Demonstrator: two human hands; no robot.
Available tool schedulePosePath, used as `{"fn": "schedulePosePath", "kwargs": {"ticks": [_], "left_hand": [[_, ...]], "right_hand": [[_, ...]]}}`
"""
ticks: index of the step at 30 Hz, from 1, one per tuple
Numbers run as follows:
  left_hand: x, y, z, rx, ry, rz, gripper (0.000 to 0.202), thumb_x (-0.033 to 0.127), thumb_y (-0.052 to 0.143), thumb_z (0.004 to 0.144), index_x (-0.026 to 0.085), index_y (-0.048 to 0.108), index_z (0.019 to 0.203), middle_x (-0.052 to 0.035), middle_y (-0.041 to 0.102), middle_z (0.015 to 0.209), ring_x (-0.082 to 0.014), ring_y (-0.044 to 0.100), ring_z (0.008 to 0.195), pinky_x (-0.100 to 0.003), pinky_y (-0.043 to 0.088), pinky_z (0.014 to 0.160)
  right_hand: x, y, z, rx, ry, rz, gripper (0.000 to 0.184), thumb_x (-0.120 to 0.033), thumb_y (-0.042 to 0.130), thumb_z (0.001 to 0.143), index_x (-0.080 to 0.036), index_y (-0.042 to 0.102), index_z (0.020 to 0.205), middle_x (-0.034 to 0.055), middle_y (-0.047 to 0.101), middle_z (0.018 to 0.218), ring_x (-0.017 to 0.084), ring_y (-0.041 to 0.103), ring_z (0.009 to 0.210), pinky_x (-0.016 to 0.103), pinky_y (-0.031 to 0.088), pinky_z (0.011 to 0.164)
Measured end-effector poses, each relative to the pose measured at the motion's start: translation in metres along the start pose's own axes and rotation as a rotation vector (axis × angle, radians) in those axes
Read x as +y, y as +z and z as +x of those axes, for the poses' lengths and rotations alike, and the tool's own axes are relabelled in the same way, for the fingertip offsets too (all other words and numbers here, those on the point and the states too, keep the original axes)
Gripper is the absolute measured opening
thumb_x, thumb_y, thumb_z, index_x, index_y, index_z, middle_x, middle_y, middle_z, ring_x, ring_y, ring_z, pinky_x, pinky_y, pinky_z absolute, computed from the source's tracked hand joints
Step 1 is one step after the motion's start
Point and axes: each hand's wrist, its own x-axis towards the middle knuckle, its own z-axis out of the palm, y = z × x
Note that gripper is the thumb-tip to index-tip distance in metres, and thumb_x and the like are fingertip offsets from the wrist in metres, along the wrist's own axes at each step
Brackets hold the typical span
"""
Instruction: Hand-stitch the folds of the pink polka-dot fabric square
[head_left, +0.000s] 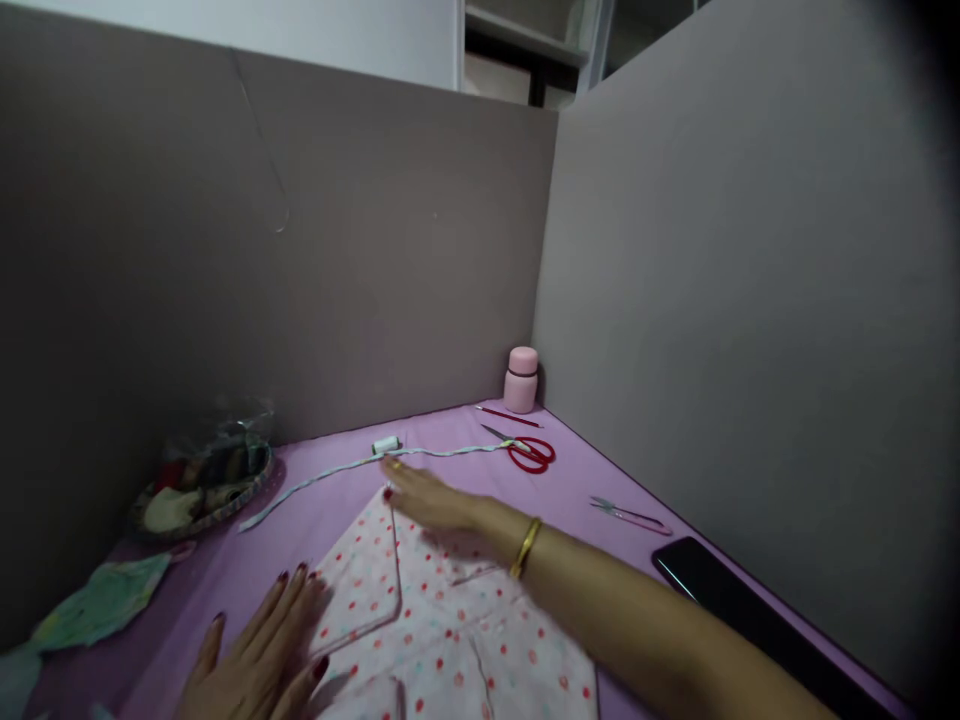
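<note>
A white cloth with red and pale dots (450, 640) lies folded on the table in front of me, one corner pointing away. My left hand (259, 650) rests flat at its left edge, fingers spread, partly on the cloth. Stretched across from the right, my right hand (427, 495) lies over the far corner with its fingers extended and somewhat blurred. Just beyond those fingertips run a thin pale fabric strip (322, 476) and a small white thread spool (386, 445). Neither hand grips anything. My right forearm hides part of the cloth.
Red-handled scissors (531, 455), a red pencil (510, 416) and a pink jar (520, 382) are at the back. Pink thread snips (634, 515) and a black phone (750, 610) lie right. A basket (259, 480) and green fabric (105, 605) sit left. Grey partitions (375, 250) enclose the table.
</note>
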Motion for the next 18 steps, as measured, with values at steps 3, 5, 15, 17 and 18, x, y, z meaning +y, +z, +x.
{"fn": "schedulePosePath", "kwargs": {"ticks": [3,5,15,17,18], "left_hand": [[0.034,-0.014,0.014,-0.006,0.104,-0.057,0.053,0.049,0.021,0.088,0.03,0.016,0.137,-0.0015,0.013,0.146,-0.0252,0.015,0.134,-0.06,0.012,0.104],[0.052,-0.02,0.023,-0.036,0.105,-0.091,0.055,0.052,0.02,0.087,0.029,0.014,0.137,-0.0012,0.012,0.146,-0.0258,0.012,0.135,-0.06,0.014,0.103],[0.078,-0.034,0.016,-0.048,0.13,-0.091,0.051,0.049,0.026,0.088,0.033,0.019,0.136,-0.0022,0.018,0.145,-0.0294,0.019,0.133,-0.066,0.01,0.101],[0.099,-0.024,0.004,-0.044,0.247,-0.099,0.054,0.05,0.036,0.085,0.036,0.021,0.135,-0.0029,0.021,0.144,-0.033,0.026,0.13,-0.068,0.017,0.098],[0.113,-0.015,-0.003,-0.056,0.317,-0.123,0.057,0.051,0.042,0.082,0.038,0.022,0.134,-0.0033,0.025,0.142,-0.0336,0.032,0.127,-0.066,0.024,0.097]], "right_hand": [[0.03,-0.014,-0.027,-0.015,0.084,-0.02,0.06,-0.043,0.017,0.094,-0.008,0.01,0.143,0.0126,0.008,0.148,0.02,0.007,0.137,0.043,0.01,0.11],[0.046,-0.01,-0.046,-0.034,0.119,-0.041,0.061,-0.045,0.023,0.093,-0.012,0.013,0.143,0.0125,0.01,0.148,0.023,0.01,0.136,0.048,0.01,0.108],[0.04,-0.011,-0.077,0.05,0.174,-0.055,0.062,-0.048,0.023,0.092,-0.016,0.011,0.143,0.0092,0.006,0.149,0.021,0.005,0.137,0.049,0.005,0.108],[0.03,-0.017,-0.093,0.162,0.171,-0.037,0.06,-0.047,0.018,0.093,-0.016,0.01,0.144,0.0079,0.008,0.148,0.019,0.006,0.137,0.045,0.007,0.11],[0.026,-0.019,-0.103,0.223,0.162,-0.025,0.059,-0.046,0.019,0.094,-0.016,0.014,0.143,0.0077,0.013,0.148,0.018,0.009,0.136,0.042,0.01,0.11]]}}
